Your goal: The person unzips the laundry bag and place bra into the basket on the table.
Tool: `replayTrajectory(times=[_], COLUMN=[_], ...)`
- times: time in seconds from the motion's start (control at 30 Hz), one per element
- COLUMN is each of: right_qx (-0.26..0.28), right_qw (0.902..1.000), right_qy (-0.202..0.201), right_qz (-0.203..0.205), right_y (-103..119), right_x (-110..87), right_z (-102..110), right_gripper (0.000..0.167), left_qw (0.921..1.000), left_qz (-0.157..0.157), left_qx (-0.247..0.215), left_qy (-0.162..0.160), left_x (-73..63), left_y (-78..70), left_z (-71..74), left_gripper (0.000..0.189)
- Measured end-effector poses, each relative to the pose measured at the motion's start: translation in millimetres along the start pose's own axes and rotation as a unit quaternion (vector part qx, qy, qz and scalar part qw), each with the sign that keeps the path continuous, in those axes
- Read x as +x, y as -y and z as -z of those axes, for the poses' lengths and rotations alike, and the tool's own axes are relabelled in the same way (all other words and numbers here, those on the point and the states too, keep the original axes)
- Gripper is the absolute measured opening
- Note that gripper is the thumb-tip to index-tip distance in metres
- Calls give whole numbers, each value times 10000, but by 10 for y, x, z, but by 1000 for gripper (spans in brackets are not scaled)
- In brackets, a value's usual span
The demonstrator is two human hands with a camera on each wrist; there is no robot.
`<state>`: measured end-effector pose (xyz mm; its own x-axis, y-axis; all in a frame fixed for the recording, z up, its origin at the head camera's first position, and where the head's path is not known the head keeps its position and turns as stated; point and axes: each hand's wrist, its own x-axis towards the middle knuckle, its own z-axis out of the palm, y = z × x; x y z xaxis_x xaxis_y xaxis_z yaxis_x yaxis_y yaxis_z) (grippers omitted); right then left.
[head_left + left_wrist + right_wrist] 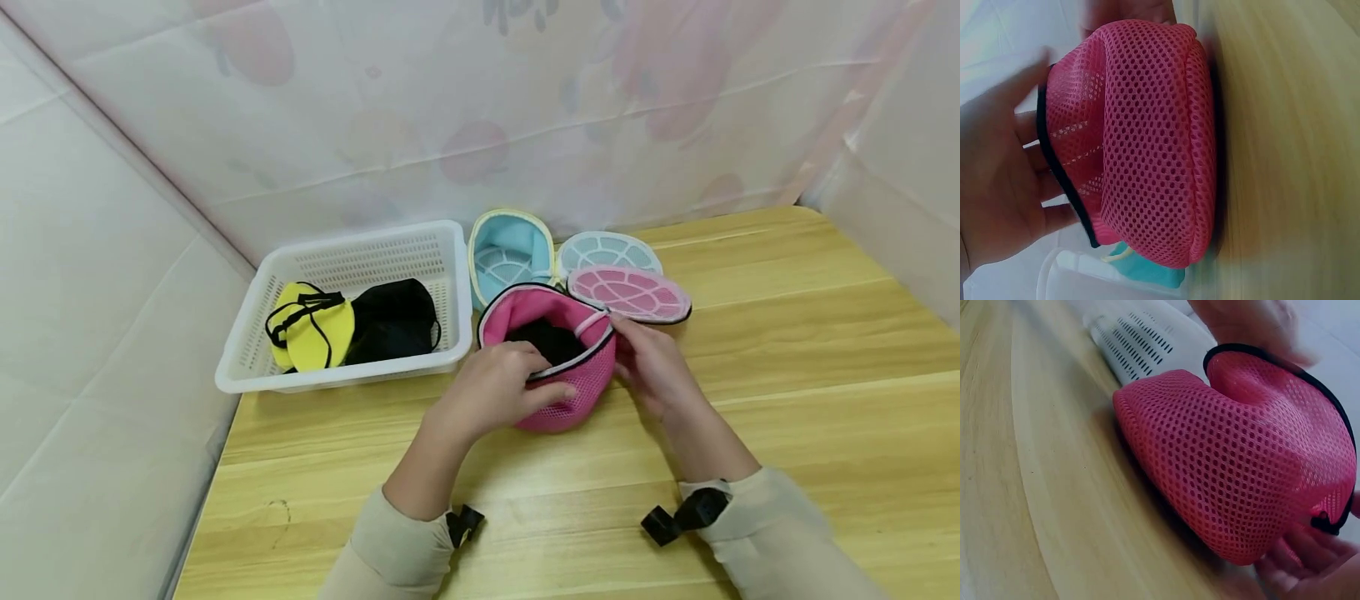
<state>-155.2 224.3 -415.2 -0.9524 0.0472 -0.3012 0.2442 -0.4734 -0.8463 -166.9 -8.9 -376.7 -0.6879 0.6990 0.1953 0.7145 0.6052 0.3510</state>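
A round pink mesh laundry bag (573, 400) stands on the table with its dark-edged lid folded back and its mouth facing up. Inside lies some black cloth (551, 340), partly hidden by the rim and my fingers. My left hand (498, 385) reaches over the front rim, its fingers inside the bag and its thumb outside, apart from the mesh in the left wrist view. At the bag's right side, my right hand (654, 367) pinches the rim near the lid's hinge. The pink lid (630, 292) leans out toward the back right.
To the left stands a white plastic basket (345, 373) holding a yellow cloth item (322, 342) with black straps and a black cloth item (393, 321). Behind the pink bag is an open light-blue mesh bag (510, 242) with yellow trim. A printed curtain closes off the table's back.
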Motion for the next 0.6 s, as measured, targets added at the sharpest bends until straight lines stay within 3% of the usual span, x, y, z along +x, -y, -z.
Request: replayTrajectory(times=[0.1, 0.23, 0.27, 0.4, 0.47, 0.6], right_qx=[-40, -46, -55, -137, -167, -307], right_qw=[9995, 9976, 9974, 9968, 9964, 9953], right_qy=[141, 255, 264, 200, 166, 165], right_qz=[289, 648, 669, 757, 812, 901], right_y=[-5, 2, -2, -24, -31, -33], right_x=[-25, -41, -40, -33, -28, -16], right_z=[-20, -19, -20, -17, -16, -24], right_gripper=[17, 15, 15, 16, 17, 18], left_qw=[9981, 9958, 9961, 9933, 9879, 9708], left_qz=[376, 775, 785, 646, 651, 987], left_qx=[-481, -477, -372, 180, 460, 978], left_qy=[-75, 14, 141, 937, 1331, 1954], left_x=[16, 136, 176, 352, 426, 507], left_y=[-6, -19, -22, -58, -82, -107], left_z=[10, 22, 14, -42, -72, -136], left_gripper=[42, 24, 22, 51, 61, 69])
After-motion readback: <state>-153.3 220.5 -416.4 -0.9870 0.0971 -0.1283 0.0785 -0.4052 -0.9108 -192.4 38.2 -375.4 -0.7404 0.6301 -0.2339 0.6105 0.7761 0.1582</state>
